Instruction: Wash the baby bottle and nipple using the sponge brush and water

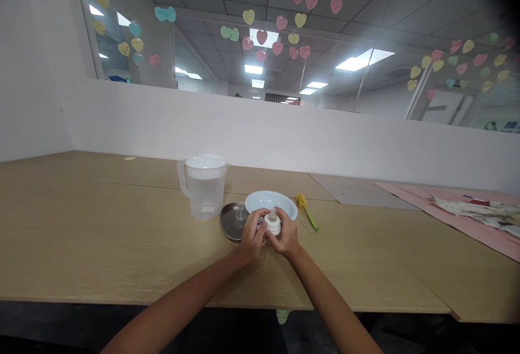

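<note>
At the bench (142,251), near edge: 1 white collar (272,227) with 1 translucent teat (272,215), held between 2 hands, in front of the white bowl (260,199).
Collar, long axis: roughly upright, teat uppermost; collar set directly between the fingertips, to the right of the left hand and to the left of the right hand.
Left hand (252,237): closed on the collar's left side, fingers curled, thumb in front.
Right hand (288,236): closed on the collar's right side, thumb in front; neither hand is placed clearly nearer, as both are in contact.
Metal tray (228,225): beside the left hand, with 1 clear cup (240,212) stood on it.
Jug (206,197): translucent, upright, behind and left of the tray, handle turned left.
Brush (311,216): yellow head, green handle, laid right of the bowl.
Hidden or unclear: whatever is beneath the collar is covered by the fingers; the tray's right side is masked by the left hand; the thin rod (304,225) beside the brush is too fine to be identified.
</note>
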The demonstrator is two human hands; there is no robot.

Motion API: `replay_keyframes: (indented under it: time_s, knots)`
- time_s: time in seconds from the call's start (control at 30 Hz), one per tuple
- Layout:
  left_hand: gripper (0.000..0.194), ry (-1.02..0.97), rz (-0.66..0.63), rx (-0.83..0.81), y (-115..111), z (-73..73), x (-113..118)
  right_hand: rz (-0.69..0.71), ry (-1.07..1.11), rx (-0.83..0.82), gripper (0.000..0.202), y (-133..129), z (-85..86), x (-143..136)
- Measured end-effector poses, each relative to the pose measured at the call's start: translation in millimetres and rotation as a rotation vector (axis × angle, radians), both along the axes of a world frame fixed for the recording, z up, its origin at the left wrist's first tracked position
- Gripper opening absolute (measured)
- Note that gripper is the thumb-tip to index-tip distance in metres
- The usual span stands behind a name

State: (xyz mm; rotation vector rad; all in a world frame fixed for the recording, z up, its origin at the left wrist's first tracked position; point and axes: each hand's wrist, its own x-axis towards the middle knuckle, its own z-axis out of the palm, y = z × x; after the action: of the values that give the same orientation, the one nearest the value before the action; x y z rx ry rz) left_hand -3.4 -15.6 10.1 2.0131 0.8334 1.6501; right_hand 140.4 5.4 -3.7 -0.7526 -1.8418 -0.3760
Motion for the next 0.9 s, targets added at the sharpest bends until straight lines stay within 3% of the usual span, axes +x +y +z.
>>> replay_keyframes:
  time_s: [0.13,0.37,0.7,0.9]
  knots:
    - [0.024,0.035,0.017,0.032,-0.9,3.6,0.1,-0.038,-0.009,0.023,0.061,-0.9,2.2,-1.7]
    - [0.021,0.06,0.037,0.044,-2.4,7.5,0.5,-0.048,0.047,-0.012,0.038,-1.1,2.8,-3.1]
    - [0.034,0.054,0.039,0.042,-1.2,2.9,1.4,-0.092,0.099,-0.045,0.041,4.6,-3.9,-3.4]
    - [0.032,-0.016,0.003,0.012,5.1,-4.3,-1.1,-0.076,0.045,-0.012,0.044,-0.4,2.6,-5.8]
